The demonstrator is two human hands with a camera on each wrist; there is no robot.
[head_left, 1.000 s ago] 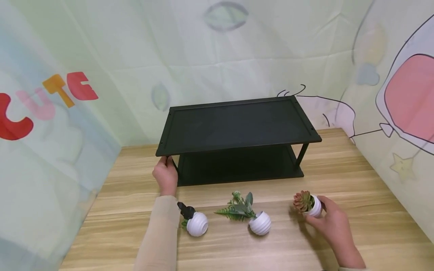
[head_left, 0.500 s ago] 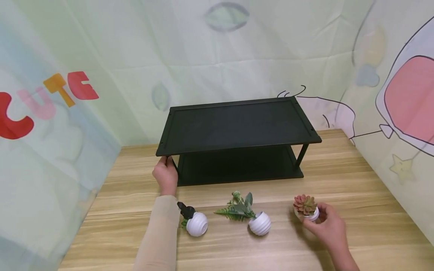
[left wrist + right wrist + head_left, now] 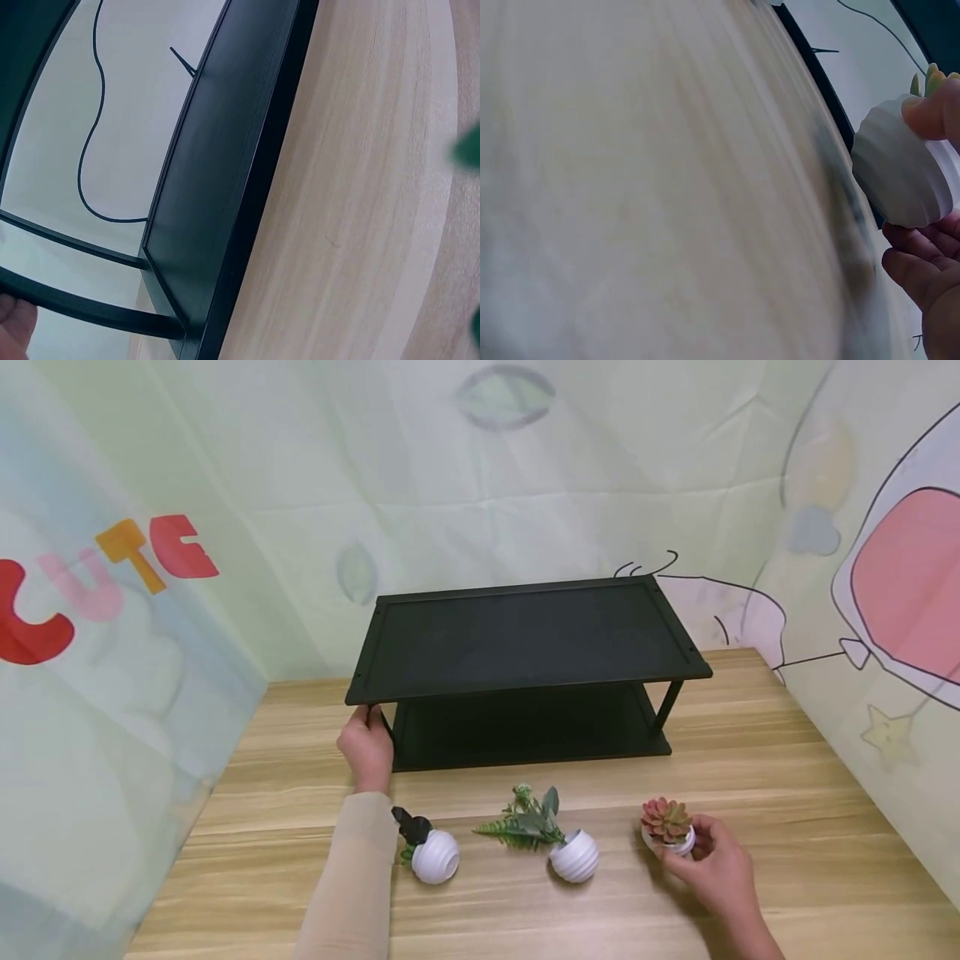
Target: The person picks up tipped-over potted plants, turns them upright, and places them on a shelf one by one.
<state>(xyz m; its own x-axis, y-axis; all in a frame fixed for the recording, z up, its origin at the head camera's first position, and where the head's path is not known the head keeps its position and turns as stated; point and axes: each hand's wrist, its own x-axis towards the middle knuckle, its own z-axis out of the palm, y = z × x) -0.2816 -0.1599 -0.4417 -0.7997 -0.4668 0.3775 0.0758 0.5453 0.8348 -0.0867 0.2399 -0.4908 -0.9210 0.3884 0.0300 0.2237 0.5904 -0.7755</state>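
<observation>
A black two-tier shelf (image 3: pixel 525 639) stands at the back of the table. My left hand (image 3: pixel 366 750) grips its front left post, just under the top board; in the left wrist view the fingertips (image 3: pixel 16 319) show on that post (image 3: pixel 90 306). Between the thumb and fingers of my right hand (image 3: pixel 716 868) is a potted succulent (image 3: pixel 667 823) with reddish leaves, held upright. Its ribbed white pot (image 3: pixel 900 165) fills the right side of the right wrist view, with a gap between pot and tabletop.
Two more white pots lie tipped over in front of the shelf: one with a dark, nearly black plant (image 3: pixel 412 827), one with green fern-like leaves (image 3: pixel 528 827). The wood-grain table (image 3: pixel 300 827) is bordered by printed cloth walls (image 3: pixel 487 468) behind and at both sides.
The right hand has turned the succulent from lying sideways to upright, and has shifted slightly left and nearer. The left hand and the shelf stay in place.
</observation>
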